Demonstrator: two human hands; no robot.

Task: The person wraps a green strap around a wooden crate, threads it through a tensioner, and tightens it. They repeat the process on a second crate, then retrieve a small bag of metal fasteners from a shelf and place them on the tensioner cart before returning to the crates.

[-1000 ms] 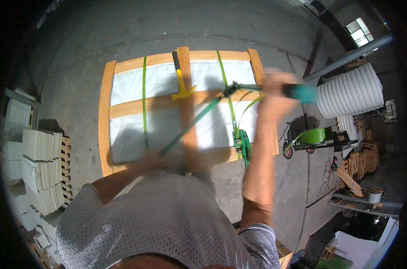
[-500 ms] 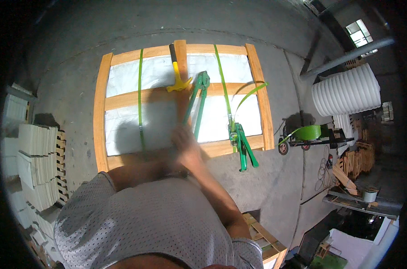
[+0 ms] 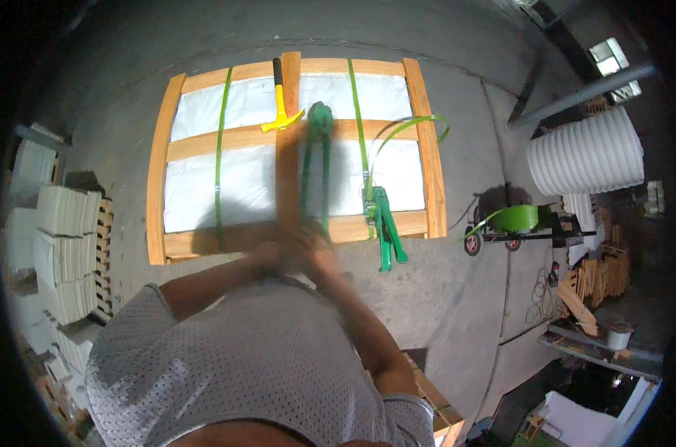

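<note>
Two hands meet at the lower ends of a long green two-handled tool in the head view. The left hand and the right hand are pressed close together, each wrapped round a handle, and the two handles stand nearly parallel; motion blur hides the separate fingers. The tool's head lies over the middle crossbar of a wooden crate frame that rests flat on the concrete floor, with white sheeting showing between its slats.

Just left of the tool's head, a yellow-headed hammer with a dark grip lies on the upright centre board. One green strap runs down the left half of the frame, and a second strap runs down the right half, with a loose loop arching off toward the frame's right rail. A second green tool sits on that right strap at the frame's near edge, apart from both hands.

Further right, a small wheeled cart carries a green strap coil, and a white ribbed roll lies beyond it.
</note>
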